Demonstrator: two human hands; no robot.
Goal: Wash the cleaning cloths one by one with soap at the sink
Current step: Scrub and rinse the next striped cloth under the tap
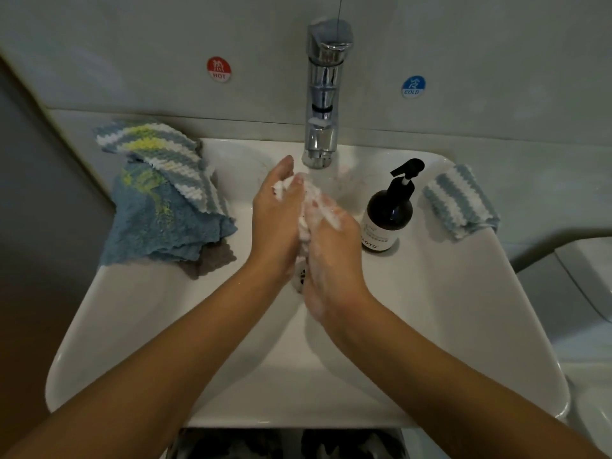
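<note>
Head view: over the sink (pixel 132 326), the left hand (pixel 276 220) and right hand (pixel 331 246) press a sudsy white cloth (pixel 303 223) between them under the tap (pixel 323 94), fingers curled round it. A pile of cloths (pixel 162 200) lies on the left rim; a soap bottle (pixel 389 213) and a striped cloth (pixel 458 202) sit on the right.
</note>
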